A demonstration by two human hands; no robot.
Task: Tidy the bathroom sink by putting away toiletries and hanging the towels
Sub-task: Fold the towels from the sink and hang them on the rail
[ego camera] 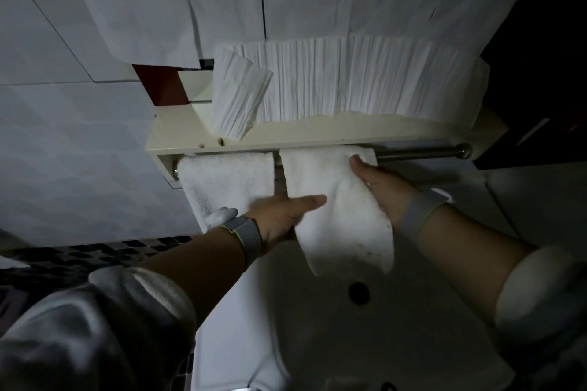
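Note:
Two white towels hang side by side over a metal rail (419, 154) under a cream shelf (286, 136). The left towel (222, 182) hangs untouched. My left hand (286, 211) holds the left edge of the right towel (336, 209), thumb straight across its front and fingers hidden behind the cloth. My right hand (378, 187) holds the same towel's right edge near the rail, thumb on the front and fingers behind. The towel's lower end hangs loose above the sink.
A white sink basin (413, 327) with its dark drain (358, 293) lies below the towels. White pleated paper (349, 82) covers the shelf top and the wall above. Tiled wall fills the left, with a dark mosaic strip (95, 254). A dark surface stands at right.

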